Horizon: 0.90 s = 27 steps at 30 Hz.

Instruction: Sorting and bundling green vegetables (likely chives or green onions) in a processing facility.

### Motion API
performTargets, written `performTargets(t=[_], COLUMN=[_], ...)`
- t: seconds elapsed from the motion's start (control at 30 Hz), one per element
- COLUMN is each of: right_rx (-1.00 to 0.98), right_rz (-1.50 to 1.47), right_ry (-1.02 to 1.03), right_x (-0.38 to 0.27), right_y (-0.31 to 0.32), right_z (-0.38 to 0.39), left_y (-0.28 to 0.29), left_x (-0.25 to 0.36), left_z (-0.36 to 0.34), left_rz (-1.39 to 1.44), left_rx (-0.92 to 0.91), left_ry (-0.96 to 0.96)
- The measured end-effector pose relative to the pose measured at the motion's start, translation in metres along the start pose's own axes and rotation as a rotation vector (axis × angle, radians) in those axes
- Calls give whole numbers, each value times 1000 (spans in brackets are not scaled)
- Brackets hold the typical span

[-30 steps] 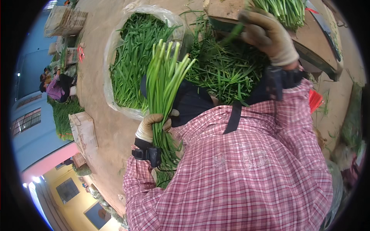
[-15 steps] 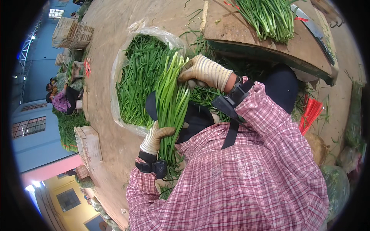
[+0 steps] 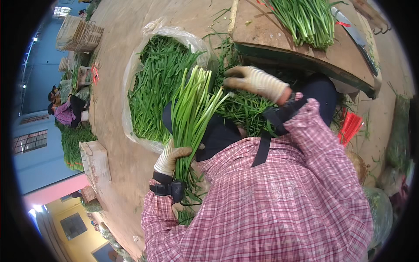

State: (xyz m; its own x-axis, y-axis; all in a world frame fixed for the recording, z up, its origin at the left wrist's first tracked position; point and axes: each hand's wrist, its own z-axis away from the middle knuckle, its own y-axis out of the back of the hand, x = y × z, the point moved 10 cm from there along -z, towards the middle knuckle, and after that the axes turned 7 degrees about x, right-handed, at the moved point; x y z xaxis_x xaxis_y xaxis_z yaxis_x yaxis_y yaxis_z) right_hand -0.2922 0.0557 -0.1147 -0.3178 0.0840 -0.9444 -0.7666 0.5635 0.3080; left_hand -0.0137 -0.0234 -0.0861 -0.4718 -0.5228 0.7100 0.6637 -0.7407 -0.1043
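Note:
A loose bunch of garlic chives [image 3: 192, 105] stands fanned out over my lap, pale cut stem ends up and dark leaves hanging down. My left hand [image 3: 171, 158], in a cream glove, is wrapped round its lower part. Just right of the stem ends, my gloved right hand [image 3: 257, 83] is off the bunch, fingers stretched out and slightly apart, with nothing visible in them. A large clear plastic bag [image 3: 129, 94] full of cut chives [image 3: 157, 83] lies open beyond my left hand. More loose chives [image 3: 246, 107] lie below my right hand.
A low wooden board [image 3: 270, 32] at the upper right carries a tied chive bundle [image 3: 312, 26] and a large knife [image 3: 355, 39]. Red ties [image 3: 350, 126] hang by my right side. A crate [image 3: 94, 159] and a seated person [image 3: 67, 111] are at the left.
My right hand has left the stem ends and moved right, opening. The bunch's stems have spread apart and lean slightly right. My left hand keeps its grip, shifted a little left.

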Motion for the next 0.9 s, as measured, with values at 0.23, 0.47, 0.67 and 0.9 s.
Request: performTargets(t=[0.23, 0.47, 0.67, 0.9], right_rx=[30, 41, 286, 347], right_rz=[-282, -1346, -1478, -1545], right_ry=[-242, 87, -50, -169], right_x=[30, -108, -110, -117], right_y=[21, -3, 37, 73], right_z=[6, -25, -52, -98], left_y=[3, -56, -98, -93], left_x=[32, 104, 104, 164], left_z=[19, 4, -7, -31], left_rz=[-86, -417, -386, -809], left_rx=[-4, -162, -412, -291], left_ry=[-28, -88, -7, -285])
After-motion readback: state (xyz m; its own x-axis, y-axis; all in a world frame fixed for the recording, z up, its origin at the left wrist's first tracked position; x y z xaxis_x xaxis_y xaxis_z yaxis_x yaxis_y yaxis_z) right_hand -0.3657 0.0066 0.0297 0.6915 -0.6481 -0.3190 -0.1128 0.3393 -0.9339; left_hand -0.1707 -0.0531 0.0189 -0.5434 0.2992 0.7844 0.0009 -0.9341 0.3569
